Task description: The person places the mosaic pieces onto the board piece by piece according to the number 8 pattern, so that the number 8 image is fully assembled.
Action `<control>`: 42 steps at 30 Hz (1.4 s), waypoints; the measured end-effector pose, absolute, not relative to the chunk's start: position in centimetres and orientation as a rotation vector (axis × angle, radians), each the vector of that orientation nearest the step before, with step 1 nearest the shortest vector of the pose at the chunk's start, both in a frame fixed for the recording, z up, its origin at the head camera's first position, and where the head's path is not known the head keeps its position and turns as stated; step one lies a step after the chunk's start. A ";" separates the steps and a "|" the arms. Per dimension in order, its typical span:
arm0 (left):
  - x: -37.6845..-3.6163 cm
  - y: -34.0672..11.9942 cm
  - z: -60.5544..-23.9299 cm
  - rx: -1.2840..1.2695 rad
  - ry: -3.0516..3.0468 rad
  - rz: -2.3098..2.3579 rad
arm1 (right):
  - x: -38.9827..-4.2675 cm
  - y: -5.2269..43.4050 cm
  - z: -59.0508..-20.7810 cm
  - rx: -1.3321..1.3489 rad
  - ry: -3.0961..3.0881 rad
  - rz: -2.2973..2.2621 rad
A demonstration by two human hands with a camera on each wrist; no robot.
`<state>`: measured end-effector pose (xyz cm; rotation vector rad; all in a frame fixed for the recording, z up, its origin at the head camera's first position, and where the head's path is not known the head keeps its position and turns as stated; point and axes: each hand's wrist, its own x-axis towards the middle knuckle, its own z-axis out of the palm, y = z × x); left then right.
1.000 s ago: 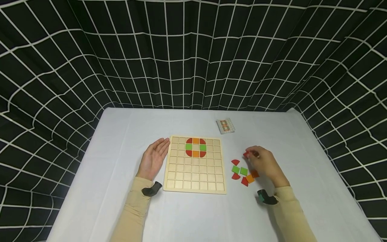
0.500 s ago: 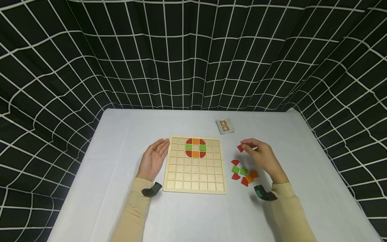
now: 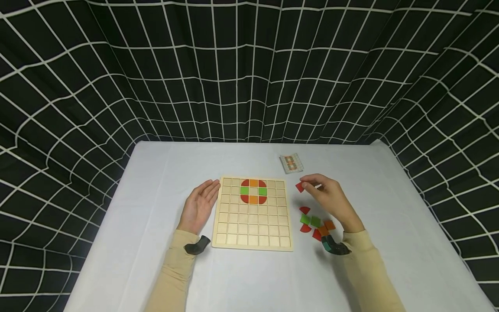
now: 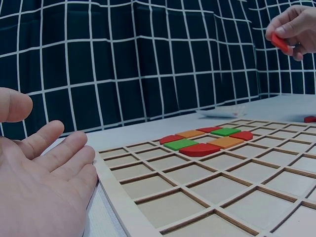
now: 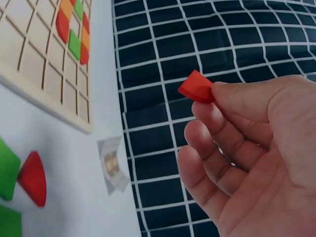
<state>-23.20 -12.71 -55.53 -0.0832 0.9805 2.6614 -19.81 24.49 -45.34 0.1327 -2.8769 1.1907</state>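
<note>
My right hand (image 3: 329, 197) pinches a red quarter-circle tile (image 5: 196, 87) between thumb and fingers, held up off the table just right of the board. A wooden grid board (image 3: 252, 227) lies flat at the middle of the table. Near its far edge, a ring of red, orange and green tiles (image 4: 200, 149) fills several squares around a bare one. Palm up, my left hand (image 3: 198, 208) rests along the board's left edge, fingers straight and fingertips right at the frame; it holds nothing.
Loose red, green (image 3: 315, 221) and orange tiles (image 3: 329, 225) lie right of the board, below the right hand. A stack of pattern cards (image 3: 291, 163) sits behind the board's far right corner. A dark grid curtain (image 3: 218, 86) surrounds the white table (image 3: 175, 160).
My right hand has lifted the red tile from beside the loose pieces and carried it left and away from me, closer to the board. The left hand stays by the board's edge.
</note>
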 end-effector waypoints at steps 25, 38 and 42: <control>-23.3 -12.4 -55.4 -0.085 0.984 2.657 | -20.5 21.2 -45.9 0.229 -2.929 1.358; -23.4 -12.6 -55.6 -0.078 0.989 2.658 | -21.0 19.1 -47.8 0.451 -2.939 1.297; -23.4 -12.7 -55.8 -0.086 0.983 2.662 | -21.2 18.1 -48.7 0.425 -2.976 1.320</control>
